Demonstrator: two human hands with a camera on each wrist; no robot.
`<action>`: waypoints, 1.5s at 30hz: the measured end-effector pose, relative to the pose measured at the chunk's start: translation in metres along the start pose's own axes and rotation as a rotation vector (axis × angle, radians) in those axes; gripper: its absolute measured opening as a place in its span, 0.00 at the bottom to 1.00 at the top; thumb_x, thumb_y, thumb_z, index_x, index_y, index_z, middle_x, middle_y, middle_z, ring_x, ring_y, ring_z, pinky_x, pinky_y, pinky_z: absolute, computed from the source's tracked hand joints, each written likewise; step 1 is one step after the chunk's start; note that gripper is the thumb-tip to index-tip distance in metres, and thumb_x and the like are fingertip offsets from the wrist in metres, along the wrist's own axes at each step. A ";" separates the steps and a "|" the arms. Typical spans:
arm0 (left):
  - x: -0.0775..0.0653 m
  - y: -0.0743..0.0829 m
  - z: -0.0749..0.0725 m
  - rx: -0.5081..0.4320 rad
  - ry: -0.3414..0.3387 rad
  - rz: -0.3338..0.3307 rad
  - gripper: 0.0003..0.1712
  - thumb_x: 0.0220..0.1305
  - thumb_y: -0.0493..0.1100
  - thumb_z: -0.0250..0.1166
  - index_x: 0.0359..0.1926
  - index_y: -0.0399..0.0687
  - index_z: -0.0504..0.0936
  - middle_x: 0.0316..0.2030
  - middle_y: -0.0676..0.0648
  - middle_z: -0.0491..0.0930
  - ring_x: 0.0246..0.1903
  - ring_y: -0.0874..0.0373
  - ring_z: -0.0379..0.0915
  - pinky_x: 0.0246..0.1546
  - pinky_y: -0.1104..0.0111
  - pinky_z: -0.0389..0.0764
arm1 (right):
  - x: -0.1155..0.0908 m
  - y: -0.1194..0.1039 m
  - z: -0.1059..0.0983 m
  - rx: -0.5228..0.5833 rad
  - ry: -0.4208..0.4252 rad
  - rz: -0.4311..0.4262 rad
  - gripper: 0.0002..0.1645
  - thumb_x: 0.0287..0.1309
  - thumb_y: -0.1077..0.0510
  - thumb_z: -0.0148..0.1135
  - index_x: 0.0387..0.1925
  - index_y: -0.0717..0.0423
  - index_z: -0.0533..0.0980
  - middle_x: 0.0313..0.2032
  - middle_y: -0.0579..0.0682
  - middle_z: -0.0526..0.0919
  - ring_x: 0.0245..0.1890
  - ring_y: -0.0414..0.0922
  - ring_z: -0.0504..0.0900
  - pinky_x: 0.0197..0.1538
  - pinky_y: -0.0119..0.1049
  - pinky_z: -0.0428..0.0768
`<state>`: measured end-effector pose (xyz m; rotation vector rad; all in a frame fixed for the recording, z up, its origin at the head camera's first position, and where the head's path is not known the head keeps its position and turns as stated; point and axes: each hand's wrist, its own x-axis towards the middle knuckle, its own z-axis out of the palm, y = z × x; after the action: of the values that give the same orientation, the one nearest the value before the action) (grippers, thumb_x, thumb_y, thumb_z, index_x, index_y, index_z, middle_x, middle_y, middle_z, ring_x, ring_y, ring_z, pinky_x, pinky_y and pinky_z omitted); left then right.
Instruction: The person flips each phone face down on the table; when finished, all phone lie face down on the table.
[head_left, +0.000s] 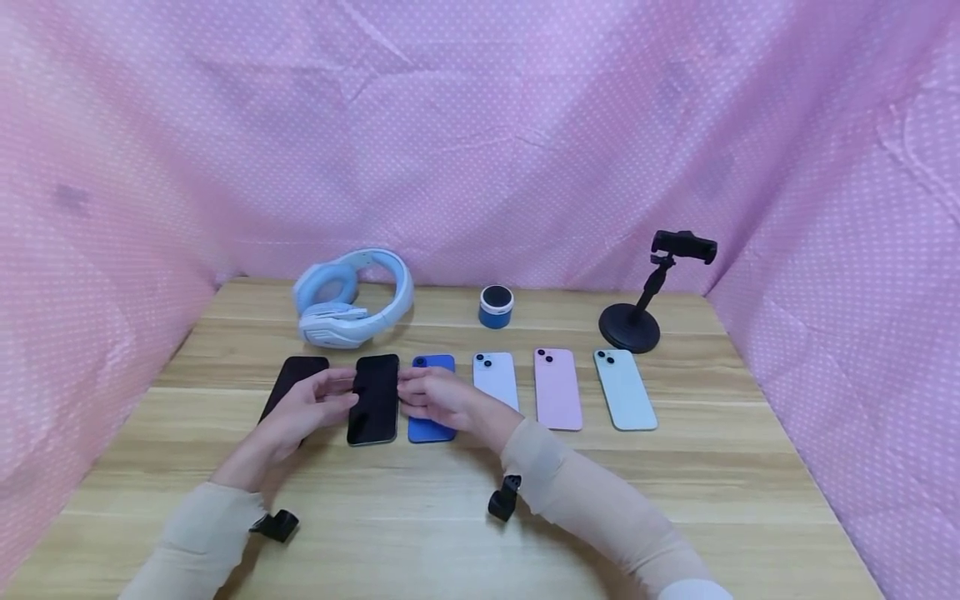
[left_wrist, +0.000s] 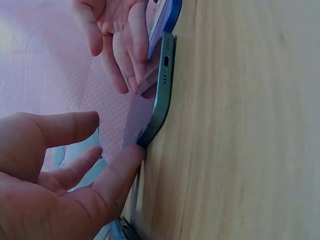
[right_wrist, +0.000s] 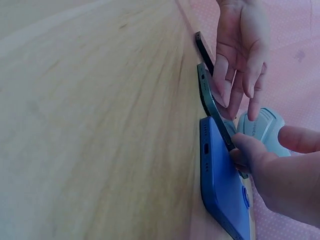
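Note:
A dark-screened phone (head_left: 377, 408) with a green edge lies face up on the wooden table. At its left side is my left hand (head_left: 307, 410); in the left wrist view a fingertip (left_wrist: 134, 152) touches the phone's edge. From the opposite side my right hand (head_left: 444, 398) reaches over a blue phone (head_left: 432, 430), its fingers at the dark phone's right edge. In the right wrist view, my right hand (right_wrist: 280, 172) has its fingertips against that edge. Under my left hand, partly hidden, is another black-screened phone (head_left: 294, 375).
White (head_left: 495, 379), pink (head_left: 557, 392) and pale green (head_left: 626, 392) phones lie back up to the right. Behind the row stand light blue headphones (head_left: 352, 321), a small blue speaker (head_left: 496, 308) and a black phone stand (head_left: 630, 327). A pink dotted cloth (head_left: 480, 150) hangs behind.

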<state>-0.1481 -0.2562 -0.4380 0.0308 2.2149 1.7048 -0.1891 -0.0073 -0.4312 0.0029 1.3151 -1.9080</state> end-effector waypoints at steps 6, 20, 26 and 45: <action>0.004 0.001 0.002 0.005 0.004 0.004 0.36 0.72 0.42 0.65 0.74 0.35 0.61 0.69 0.31 0.66 0.60 0.48 0.71 0.55 0.67 0.80 | -0.007 -0.010 -0.001 -0.004 -0.004 -0.017 0.30 0.75 0.66 0.49 0.74 0.67 0.60 0.70 0.62 0.69 0.71 0.54 0.67 0.71 0.49 0.66; 0.005 0.003 0.008 0.075 0.013 0.019 0.39 0.72 0.47 0.65 0.76 0.37 0.60 0.68 0.31 0.67 0.61 0.44 0.70 0.54 0.69 0.79 | -0.007 -0.020 0.004 0.000 -0.059 -0.034 0.28 0.76 0.64 0.50 0.74 0.62 0.63 0.71 0.59 0.69 0.70 0.57 0.68 0.66 0.49 0.73; 0.004 0.000 0.014 0.064 0.007 0.026 0.38 0.72 0.45 0.65 0.74 0.33 0.61 0.66 0.31 0.69 0.61 0.45 0.70 0.52 0.73 0.79 | -0.005 -0.016 0.006 0.038 -0.062 -0.032 0.28 0.75 0.66 0.51 0.73 0.62 0.65 0.71 0.57 0.69 0.68 0.57 0.71 0.64 0.47 0.75; 0.004 0.008 0.016 0.046 -0.020 0.003 0.39 0.74 0.46 0.63 0.76 0.34 0.58 0.69 0.30 0.65 0.64 0.44 0.68 0.57 0.68 0.78 | 0.000 -0.012 0.008 0.068 -0.046 -0.078 0.26 0.74 0.66 0.51 0.71 0.60 0.69 0.69 0.58 0.72 0.64 0.55 0.76 0.63 0.49 0.77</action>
<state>-0.1488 -0.2378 -0.4350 0.0622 2.2398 1.6477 -0.1931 -0.0117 -0.4188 -0.0577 1.2353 -2.0066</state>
